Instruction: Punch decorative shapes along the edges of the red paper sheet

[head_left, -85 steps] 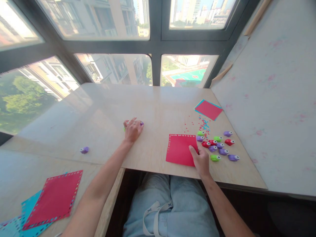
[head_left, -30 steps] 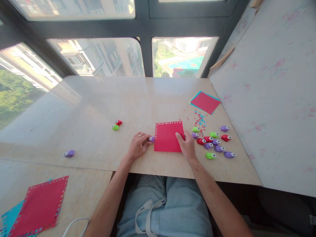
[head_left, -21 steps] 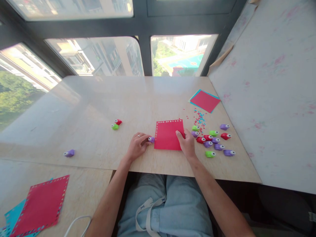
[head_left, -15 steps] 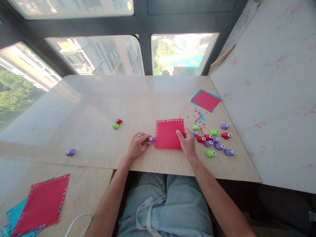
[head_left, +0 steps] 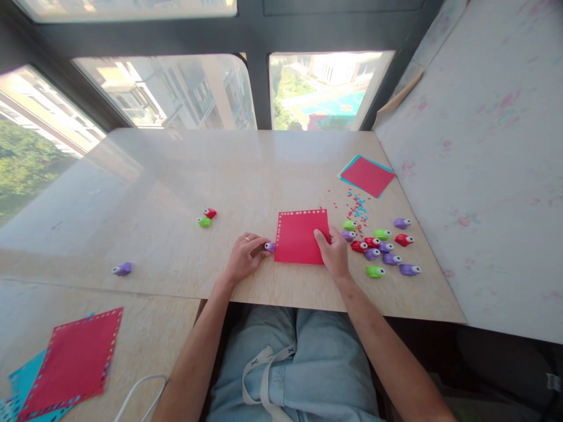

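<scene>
A square sheet of red paper (head_left: 299, 237) lies in front of me, with small punched shapes along its top edge and down part of its left edge. My right hand (head_left: 333, 251) grips the sheet's right side, thumb on top. At the left edge, my left hand (head_left: 247, 255) has its fingers closed around a small purple craft punch (head_left: 270, 247). The punch's front meets the paper's edge; whether the paper sits in its slot cannot be made out.
Several purple, red and green punches (head_left: 386, 248) cluster at right, near red and blue confetti (head_left: 358, 208) and stacked paper (head_left: 368, 176). A green punch (head_left: 204, 222), a red punch (head_left: 210, 213) and a purple punch (head_left: 122, 269) lie left. Punched sheets (head_left: 74, 357) and a white cable (head_left: 143, 384) are lower left.
Both hands keep their hold on the punch and the red sheet. The camera view has shifted slightly; otherwise almost nothing differs.
</scene>
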Demonstrator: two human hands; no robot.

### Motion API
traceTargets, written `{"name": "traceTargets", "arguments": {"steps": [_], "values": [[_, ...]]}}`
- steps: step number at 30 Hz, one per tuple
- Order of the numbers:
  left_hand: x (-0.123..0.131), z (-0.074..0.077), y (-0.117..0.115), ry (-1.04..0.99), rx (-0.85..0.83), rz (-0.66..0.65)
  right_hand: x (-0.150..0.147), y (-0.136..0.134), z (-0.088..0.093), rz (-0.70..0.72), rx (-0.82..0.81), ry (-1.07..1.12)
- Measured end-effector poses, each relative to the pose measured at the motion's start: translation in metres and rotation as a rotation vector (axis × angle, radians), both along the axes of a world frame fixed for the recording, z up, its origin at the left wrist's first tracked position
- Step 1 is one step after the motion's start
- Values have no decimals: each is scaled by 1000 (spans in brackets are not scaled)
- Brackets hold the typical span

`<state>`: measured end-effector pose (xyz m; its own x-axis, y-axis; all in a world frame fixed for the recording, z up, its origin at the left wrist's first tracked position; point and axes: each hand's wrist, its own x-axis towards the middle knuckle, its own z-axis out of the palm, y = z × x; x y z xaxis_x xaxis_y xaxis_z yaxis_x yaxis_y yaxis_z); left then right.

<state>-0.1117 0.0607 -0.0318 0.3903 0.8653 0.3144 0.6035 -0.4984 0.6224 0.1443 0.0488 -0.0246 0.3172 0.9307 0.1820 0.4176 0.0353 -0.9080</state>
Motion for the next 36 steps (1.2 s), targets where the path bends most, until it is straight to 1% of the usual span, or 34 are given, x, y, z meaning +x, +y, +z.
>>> {"name": "traceTargets", "arguments": {"steps": [13,22,29,36], "values": [[-1,1,1,-22,-9,-15,0,-2,1,-8,5,3],[-1,-2,2,-22,16,-26,0,-2,0,-2,1,15],[0,0,2,-22,13,-21,1,-2,0,5,-16,67],[-2,-6,3,-34,17,-15,2,-2,0,2,-12,75]]}}
